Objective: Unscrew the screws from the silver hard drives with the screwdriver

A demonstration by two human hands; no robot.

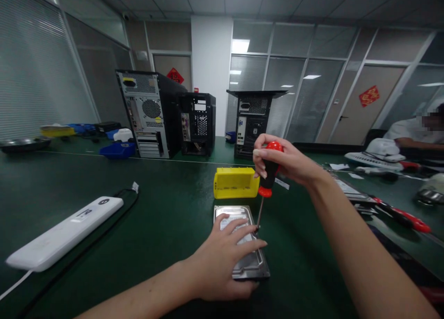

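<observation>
A silver hard drive [255, 262] lies flat on the green table in front of me. My left hand [227, 252] rests across it with fingers spread, pressing on its top. My right hand [277, 159] is wrapped round the black and red handle of a screwdriver [265, 191]. The shaft points down and its tip touches the drive's right edge, beside my left fingertips. Just behind the drive stands a yellow bin [236, 192] with a few small things in it, too small to make out.
A white power strip [69, 231] with a black cable lies at the left. Computer cases [173, 115] stand at the back. Another screwdriver [404, 217] and metal parts lie at the right. A person [412, 129] sits at the far right.
</observation>
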